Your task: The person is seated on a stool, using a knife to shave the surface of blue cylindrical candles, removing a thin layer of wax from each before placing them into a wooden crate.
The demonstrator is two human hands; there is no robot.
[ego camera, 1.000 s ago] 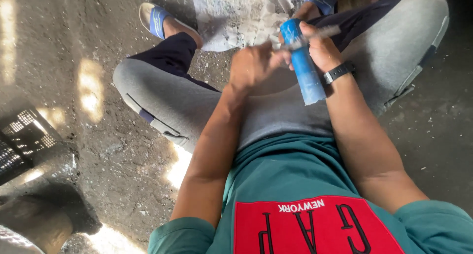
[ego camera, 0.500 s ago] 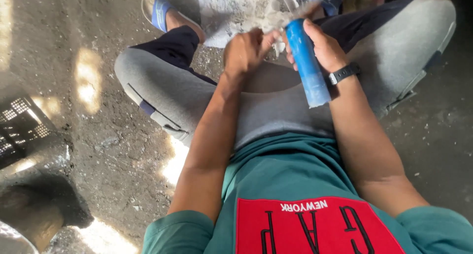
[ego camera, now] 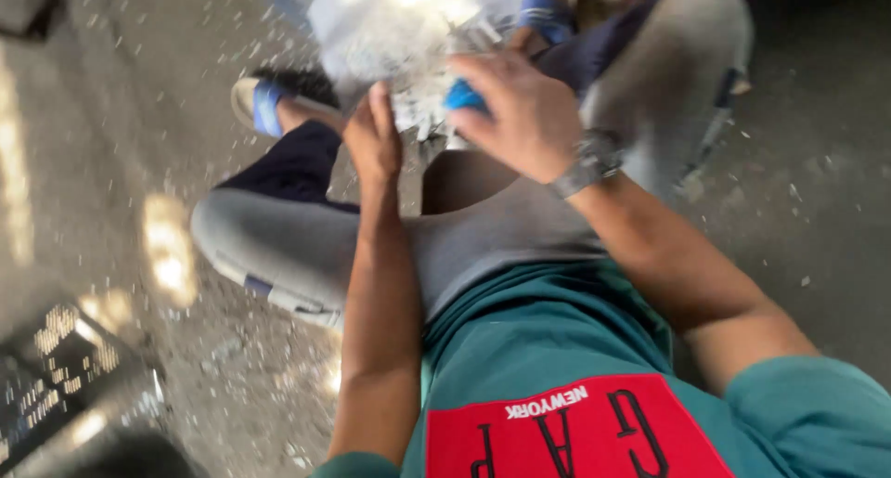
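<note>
I sit cross-legged on the ground in grey trousers. My right hand (ego camera: 520,116), with a watch (ego camera: 589,162) on its wrist, is curled over a blue tube (ego camera: 459,97), and only the tube's end shows past my fingers. My left hand (ego camera: 376,139) is edge-on just left of it, fingertips against a bunch of pale shiny fragments (ego camera: 418,111). Blur hides whether that hand grips anything. Both hands are low over my shins, at the near edge of a pale sunlit sheet (ego camera: 408,19).
My feet wear blue sandals, one at the left (ego camera: 264,102) and one at the top (ego camera: 548,14). A black perforated crate (ego camera: 56,376) sits at the lower left. Pale chips are scattered over the dusty concrete floor (ego camera: 121,116).
My right hand has tipped the blue tube down and forward toward the pale sheet, covering most of it. My left hand followed forward. The view moved closer and blurred.
</note>
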